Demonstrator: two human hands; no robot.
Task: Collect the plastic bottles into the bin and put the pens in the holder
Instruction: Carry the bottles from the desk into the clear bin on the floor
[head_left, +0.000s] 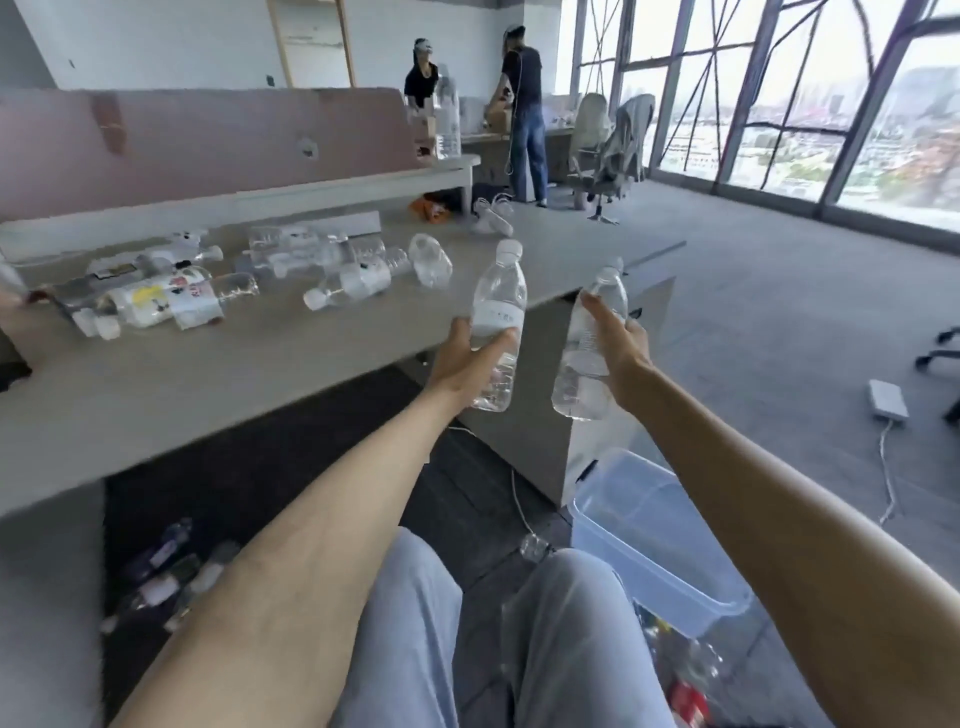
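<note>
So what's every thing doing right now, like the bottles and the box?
Left hand: grips the clear plastic bottle with a white cap, upright.
Right hand: grips the second clear plastic bottle, slightly tilted.
Clear plastic bottles on the grey desk: lying on their sides.
Translucent blue plastic bin: open, on the floor.
Bottles under the desk: lying on the floor.

The left hand (470, 358) grips a clear bottle with a white cap (497, 317), and the right hand (621, 358) grips another clear bottle (587, 364). Both are held beyond the desk (208, 374) edge. More bottles (270, 280) lie on the desk. A clear plastic bin (649, 535) stands on the floor at the right.
</note>
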